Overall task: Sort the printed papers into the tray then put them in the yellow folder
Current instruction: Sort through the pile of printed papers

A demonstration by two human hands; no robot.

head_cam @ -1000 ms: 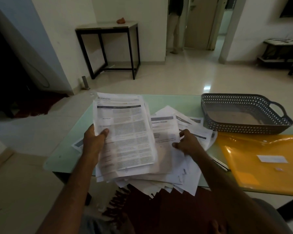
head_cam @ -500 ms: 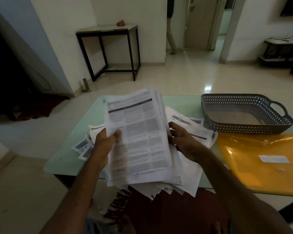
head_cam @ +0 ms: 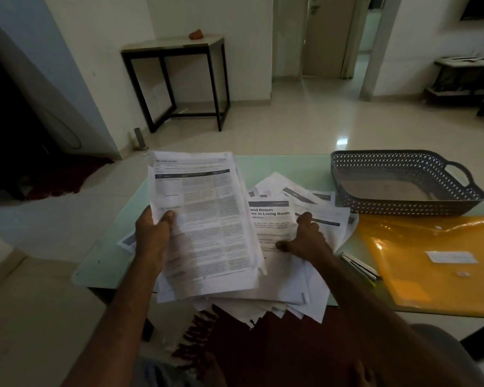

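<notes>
Lying on the pale green table (head_cam: 285, 169), printed papers (head_cam: 331, 222); tiled floor (head_cam: 305, 121) beyond.

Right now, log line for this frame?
left hand: holds paper stack | right hand: rests on loose papers | tray: no papers | yellow folder: untouched

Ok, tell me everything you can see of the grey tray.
The grey tray is a rounded rectangle, plastic by the look, with lattice-pierced walls, a solid floor and a loop handle on its right end. It stands upright, holding no sheets, at the far right of the pale green table, just beyond the yellow folder; whether they touch is unclear. The left hand grips papers and the right hand rests on others, both apart from it.
</notes>
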